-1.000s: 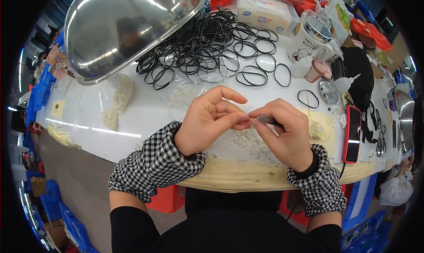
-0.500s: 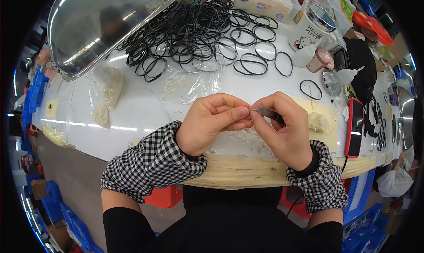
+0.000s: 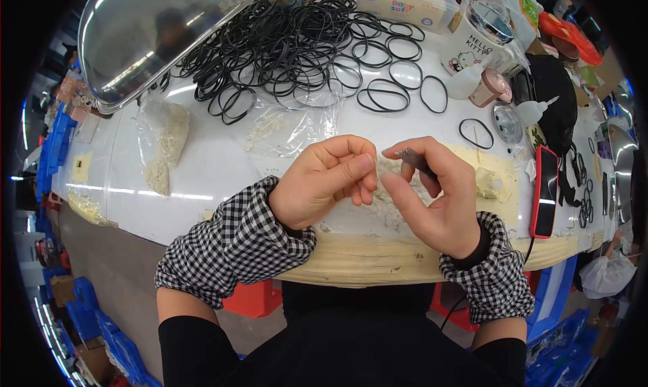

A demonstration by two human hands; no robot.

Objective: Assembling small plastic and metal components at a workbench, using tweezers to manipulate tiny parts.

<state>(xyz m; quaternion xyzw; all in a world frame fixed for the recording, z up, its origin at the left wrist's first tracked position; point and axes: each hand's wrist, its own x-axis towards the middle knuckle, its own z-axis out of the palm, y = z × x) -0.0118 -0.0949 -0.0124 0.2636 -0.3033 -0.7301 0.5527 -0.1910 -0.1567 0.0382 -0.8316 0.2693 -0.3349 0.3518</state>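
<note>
In the head view, a small dark, slim piece (image 3: 413, 159) is pinched between the thumb and fingers of the right hand (image 3: 435, 198), just above the near edge of the white table (image 3: 209, 171); it appears thin and grey-black, its details too small to make out. The left hand (image 3: 324, 181) is curled, fingertips pressed together beside the right thumb; whether anything is gripped in it cannot be told. Pale crumbly material (image 3: 391, 198) is seen under both hands. A heap of black rubber rings (image 3: 297, 43) is spread farther back, beside a shiny metal basin (image 3: 148, 29) and clear plastic bags (image 3: 165, 141).
</note>
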